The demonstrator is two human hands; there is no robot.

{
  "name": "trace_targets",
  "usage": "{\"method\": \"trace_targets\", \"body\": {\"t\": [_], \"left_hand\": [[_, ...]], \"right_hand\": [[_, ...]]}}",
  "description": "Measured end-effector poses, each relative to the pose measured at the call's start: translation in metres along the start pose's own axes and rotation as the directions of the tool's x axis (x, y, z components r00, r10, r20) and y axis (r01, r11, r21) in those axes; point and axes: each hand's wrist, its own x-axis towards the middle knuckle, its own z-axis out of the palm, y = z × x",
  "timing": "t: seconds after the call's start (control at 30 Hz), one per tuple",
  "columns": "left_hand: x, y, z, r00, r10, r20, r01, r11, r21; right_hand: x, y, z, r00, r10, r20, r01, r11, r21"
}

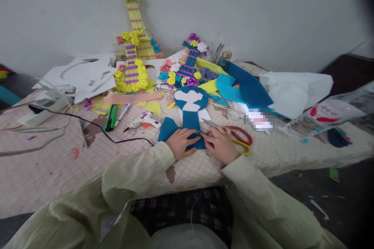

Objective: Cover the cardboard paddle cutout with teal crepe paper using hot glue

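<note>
The middle of the dark blue flat sheet piece on the desk is covered by both hands, so its lower outline cannot be fully followed. By the left hand, palm down and loosely spread, the sheet is pressed; blue shows between thumb and fingers. The right hand is half curled, its fingertips brought to the sheet just beside the left ones; whether anything small is pinched there cannot be told. Beyond the hands, a dark blue disc with a white middle is seen; whether it is joined to the sheet is unclear. The blades of the scissors with red and yellow handles are partly hidden behind the right hand. A bright rectangular object is obscured by pixelation, and the picture's right corner is darkened.

The front edge of the desk with a pale, grid-patterned cover is crossed by 2 pale green sleeves. Most open room is left at the left front, below the black cable; the far side is crowded by 3 guitar-shaped decorations with paper flowers. The white and orange glue gun is set left of the sheet.

White lettering is carried on the red-and-white label of the clear plastic bottle, but it cannot be read.
</note>
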Motion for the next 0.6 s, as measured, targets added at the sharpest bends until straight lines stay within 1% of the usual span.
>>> {"method": "trace_targets", "body": {"t": [0.1, 0.17, 0.23, 0.3, 0.37, 0.43, 0.6], "left_hand": [[-0.001, 0.002, 0.000, 1.000, 0.013, -0.001, -0.013, 1.000, 0.015], [0.000, 0.003, 0.001, 1.000, 0.006, -0.012, -0.006, 1.000, 0.025], [0.002, 0.005, 0.002, 0.999, -0.022, -0.029, 0.023, 0.999, 0.031], [0.004, 0.006, 0.004, 0.998, -0.050, -0.044, 0.051, 0.998, 0.027], [0.004, 0.007, 0.006, 0.996, -0.065, -0.065, 0.066, 0.998, 0.015], [0.004, 0.008, 0.009, 0.993, -0.077, -0.095, 0.077, 0.997, 0.000], [0.001, 0.007, 0.014, 0.985, -0.068, -0.158, 0.070, 0.998, 0.006]], "right_hand": [[-0.001, 0.000, 0.003, 0.997, 0.067, 0.027, -0.066, 0.998, -0.022], [0.000, -0.001, 0.004, 0.994, 0.103, 0.038, -0.103, 0.995, 0.001], [0.003, -0.002, 0.005, 0.989, 0.134, 0.057, -0.138, 0.987, 0.078], [0.008, -0.003, 0.006, 0.977, 0.191, 0.097, -0.207, 0.960, 0.189], [0.014, -0.005, 0.006, 0.949, 0.277, 0.149, -0.310, 0.908, 0.283], [0.020, -0.006, 0.007, 0.916, 0.354, 0.189, -0.398, 0.858, 0.325], [0.030, 0.000, 0.014, 0.847, 0.478, 0.232, -0.532, 0.760, 0.374]]}}
